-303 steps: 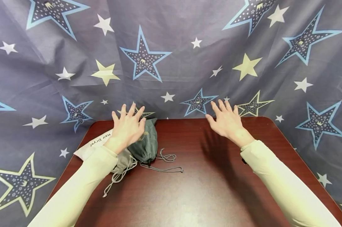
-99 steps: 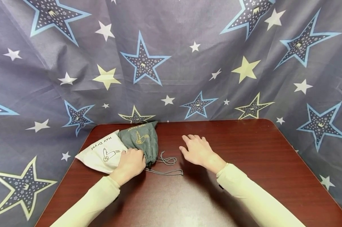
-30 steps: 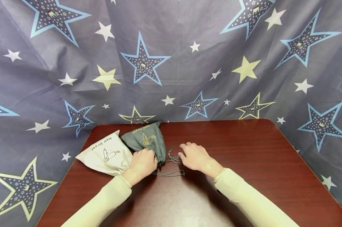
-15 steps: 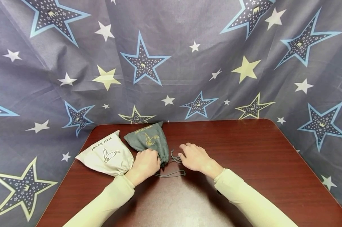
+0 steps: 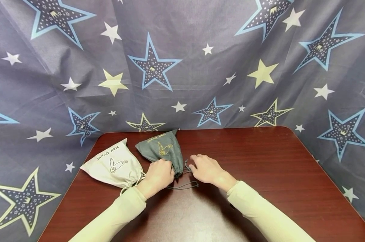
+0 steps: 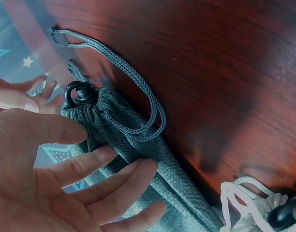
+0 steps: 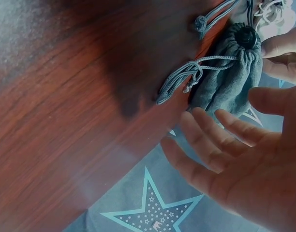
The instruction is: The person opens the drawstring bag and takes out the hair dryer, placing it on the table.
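A dark grey-green drawstring bag (image 5: 158, 146) with gold "Hair Dryer" print lies near the table's back edge. My left hand (image 5: 158, 176) pinches its side close to the gathered neck; in the left wrist view the thumb and fingers meet the cloth (image 6: 179, 176) below a black cord lock (image 6: 84, 93). Grey cord (image 6: 138, 84) trails from the neck over the table. To the bag's right, my right hand (image 5: 207, 169) is held with loosely bent fingers beside the cord, holding nothing. In the right wrist view its fingertips (image 7: 199, 113) are right by the bag (image 7: 225, 84).
A cream drawstring bag (image 5: 119, 164), also printed "Hair Dryer", lies left of the dark one, its white cord (image 5: 140, 178) partly behind my left wrist. The reddish-brown table (image 5: 261, 168) ends at a grey curtain (image 5: 188, 84) patterned with stars.
The dark bag has slid right with my left hand, widening the gap to the cream bag, whose white cord now shows. Earlier, both hands hovered open; the right has since come down beside the cord.
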`<state>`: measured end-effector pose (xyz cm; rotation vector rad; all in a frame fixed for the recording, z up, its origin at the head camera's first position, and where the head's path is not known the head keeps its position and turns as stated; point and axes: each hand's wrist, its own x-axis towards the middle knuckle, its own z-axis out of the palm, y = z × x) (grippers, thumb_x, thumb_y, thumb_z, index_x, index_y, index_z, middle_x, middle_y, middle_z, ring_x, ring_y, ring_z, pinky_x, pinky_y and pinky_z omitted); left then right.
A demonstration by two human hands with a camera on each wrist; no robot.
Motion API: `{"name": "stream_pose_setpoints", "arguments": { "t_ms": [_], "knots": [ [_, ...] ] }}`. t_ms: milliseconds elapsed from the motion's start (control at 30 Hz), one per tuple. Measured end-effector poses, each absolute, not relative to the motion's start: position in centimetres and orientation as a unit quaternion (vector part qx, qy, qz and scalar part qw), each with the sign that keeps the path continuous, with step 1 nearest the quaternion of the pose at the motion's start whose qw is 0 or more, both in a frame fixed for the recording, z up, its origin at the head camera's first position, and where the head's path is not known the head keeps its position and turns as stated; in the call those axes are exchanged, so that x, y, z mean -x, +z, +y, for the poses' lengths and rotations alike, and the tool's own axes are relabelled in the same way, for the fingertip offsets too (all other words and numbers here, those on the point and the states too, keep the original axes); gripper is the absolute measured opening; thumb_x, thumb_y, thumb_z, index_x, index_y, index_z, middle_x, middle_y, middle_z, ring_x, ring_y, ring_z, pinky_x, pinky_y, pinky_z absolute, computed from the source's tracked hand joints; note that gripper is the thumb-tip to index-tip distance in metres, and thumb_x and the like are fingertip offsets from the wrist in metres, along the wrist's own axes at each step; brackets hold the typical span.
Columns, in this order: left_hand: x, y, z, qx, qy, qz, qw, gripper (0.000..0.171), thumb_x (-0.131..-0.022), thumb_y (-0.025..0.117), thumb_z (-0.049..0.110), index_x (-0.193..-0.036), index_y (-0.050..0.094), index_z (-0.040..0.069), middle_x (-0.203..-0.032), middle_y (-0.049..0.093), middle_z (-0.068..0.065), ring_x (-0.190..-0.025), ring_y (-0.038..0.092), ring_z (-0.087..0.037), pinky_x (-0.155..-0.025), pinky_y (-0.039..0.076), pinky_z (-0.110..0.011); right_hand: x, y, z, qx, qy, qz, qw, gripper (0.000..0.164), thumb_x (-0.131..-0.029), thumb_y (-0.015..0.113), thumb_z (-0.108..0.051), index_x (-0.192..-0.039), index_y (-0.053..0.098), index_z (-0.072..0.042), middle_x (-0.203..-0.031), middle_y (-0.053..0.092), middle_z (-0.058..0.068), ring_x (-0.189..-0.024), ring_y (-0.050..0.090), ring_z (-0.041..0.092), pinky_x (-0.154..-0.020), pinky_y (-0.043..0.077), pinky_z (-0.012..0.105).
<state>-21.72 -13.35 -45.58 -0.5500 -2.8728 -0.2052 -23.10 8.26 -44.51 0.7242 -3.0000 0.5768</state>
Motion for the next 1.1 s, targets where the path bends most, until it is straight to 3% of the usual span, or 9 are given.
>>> {"name": "stream_pose_setpoints", "arguments": {
  "t_ms": [467, 800, 1100],
  "knots": [
    [21.5, -45.6, -12.5, 0.205, -0.074, -0.970, 0.111, 0.017, -0.088, 0.074, 0.014, -0.075, 0.069, 0.004, -0.078, 0.066, -0.015, -0.077, 0.071, -0.036, -0.069, 0.058, -0.052, 23.1, -45.2, 8.3, -0.225, 0.205, -0.952, -0.010, 0.029, -0.104, 0.063, -0.025, -0.126, 0.069, -0.007, -0.117, 0.070, 0.010, -0.110, 0.067, 0.033, -0.085, 0.056, 0.055],
    [21.5, -45.8, -11.9, 0.211, -0.072, -0.969, 0.105, 0.017, -0.089, 0.074, 0.015, -0.076, 0.069, 0.004, -0.079, 0.066, -0.014, -0.078, 0.071, -0.035, -0.070, 0.058, -0.051, 23.3, -45.6, 8.2, -0.215, 0.228, -0.950, -0.016, 0.012, -0.104, 0.064, -0.024, -0.108, 0.065, -0.013, -0.087, 0.061, -0.001, -0.081, 0.063, 0.022, -0.071, 0.052, 0.047],
    [21.4, -45.8, -11.5, 0.215, -0.068, -0.968, 0.107, 0.016, -0.089, 0.075, 0.016, -0.078, 0.070, 0.004, -0.080, 0.067, -0.014, -0.079, 0.071, -0.034, -0.071, 0.058, -0.050, 22.9, -45.4, 8.0, -0.195, 0.256, -0.946, -0.036, 0.025, -0.105, 0.063, -0.025, -0.123, 0.067, -0.008, -0.087, 0.064, -0.001, -0.076, 0.062, 0.020, -0.071, 0.052, 0.046]
  ]
}}
